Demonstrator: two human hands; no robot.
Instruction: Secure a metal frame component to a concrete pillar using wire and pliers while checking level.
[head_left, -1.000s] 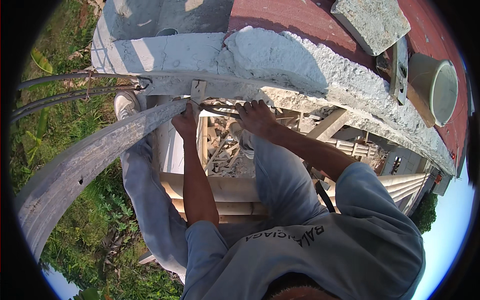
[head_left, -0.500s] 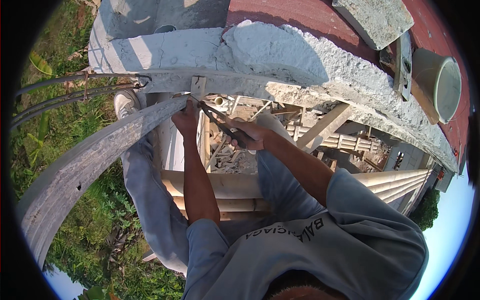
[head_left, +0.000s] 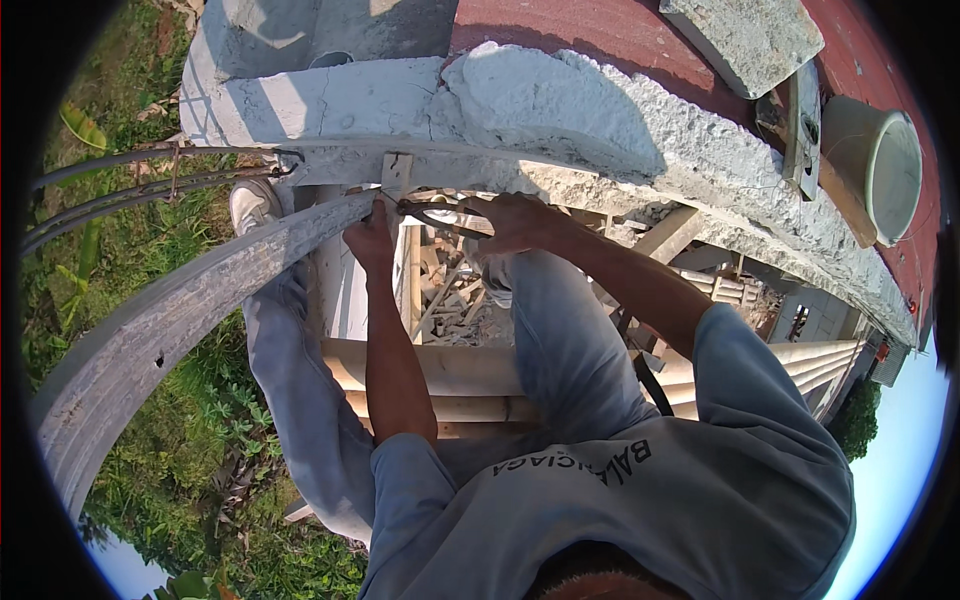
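Centre of the frame, under the concrete beam (head_left: pixel 560 110) — the right hand (head_left: pixel 515 220) is closed on the handles of the pincers (head_left: pixel 430 215). The left hand (head_left: pixel 370 240) is curled against the grey plank (head_left: pixel 190 310), beside the tool's head — its grip cannot be made out

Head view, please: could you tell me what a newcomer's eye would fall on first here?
First, the two hands at the centre: the left hand grips the end of a long grey wooden plank, while the right hand holds dark pincers against it. Above them runs a rough concrete beam, with a white bucket on the red surface at upper right. Grass lies far below on the left.
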